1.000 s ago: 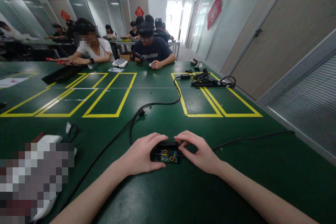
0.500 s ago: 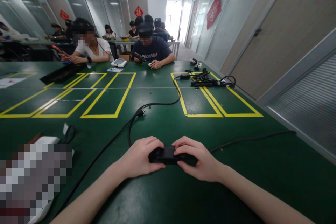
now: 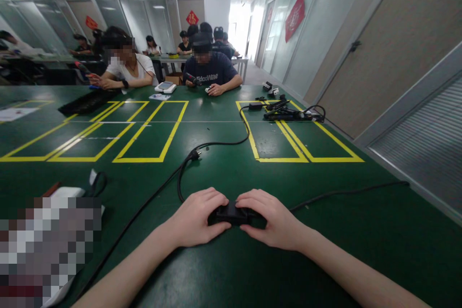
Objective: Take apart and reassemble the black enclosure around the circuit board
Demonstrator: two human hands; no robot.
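Circuit board no longer showing: the black box (image 3: 233,212) now lies closed between both hands.
Left hand (image 3: 197,216) and right hand (image 3: 274,219) clamp its two ends, fingers curled over the top, likely pinning it to the surface (image 3: 231,173) so it cannot slide; its cord (image 3: 346,191) trails past the right hand.

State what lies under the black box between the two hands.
The black box rests flat on the green table. The left hand and right hand cover its ends, so those ends, its underside and anything inside it cannot be seen.
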